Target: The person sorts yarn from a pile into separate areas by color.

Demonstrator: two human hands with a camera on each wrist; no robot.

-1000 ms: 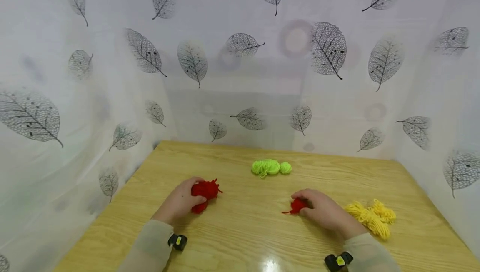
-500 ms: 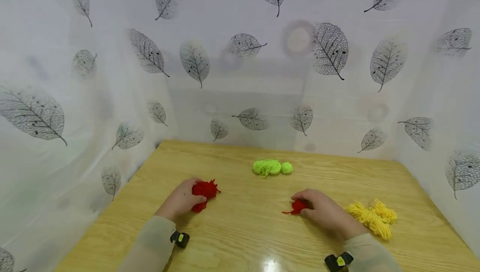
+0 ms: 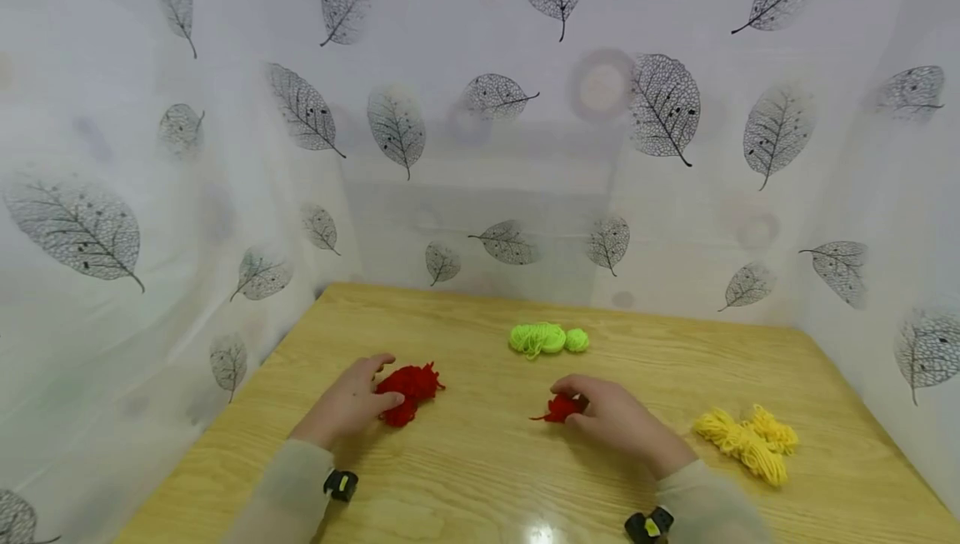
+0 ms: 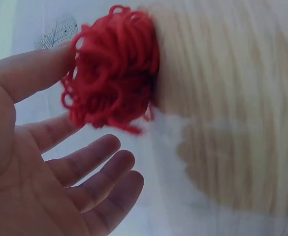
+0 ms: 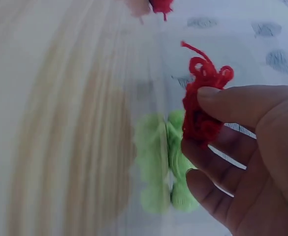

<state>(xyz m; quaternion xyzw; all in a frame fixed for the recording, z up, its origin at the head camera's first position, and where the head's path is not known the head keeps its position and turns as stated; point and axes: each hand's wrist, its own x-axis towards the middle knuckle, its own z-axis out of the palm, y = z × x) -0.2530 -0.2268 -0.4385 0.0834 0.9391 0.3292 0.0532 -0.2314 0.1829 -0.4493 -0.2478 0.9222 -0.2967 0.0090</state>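
Note:
At the left of the table, my left hand is around the near side of a larger red yarn bundle. In the left wrist view its thumb touches the looped strands of the bundle, while the other fingers are spread and relaxed. My right hand pinches a smaller red yarn ball between thumb and fingers, right of the table's middle. A loose tail of yarn sticks out to the left. The right wrist view shows the thumb pressed on this small ball.
Bright green yarn, a skein with a small green ball beside it, lies toward the back. Yellow yarn lies to the right of my right forearm. A leaf-patterned curtain borders the wooden table.
My right hand has moved left with the small red yarn ball, away from the yellow yarn. The left hand's fingers have loosened and spread from the larger red bundle.

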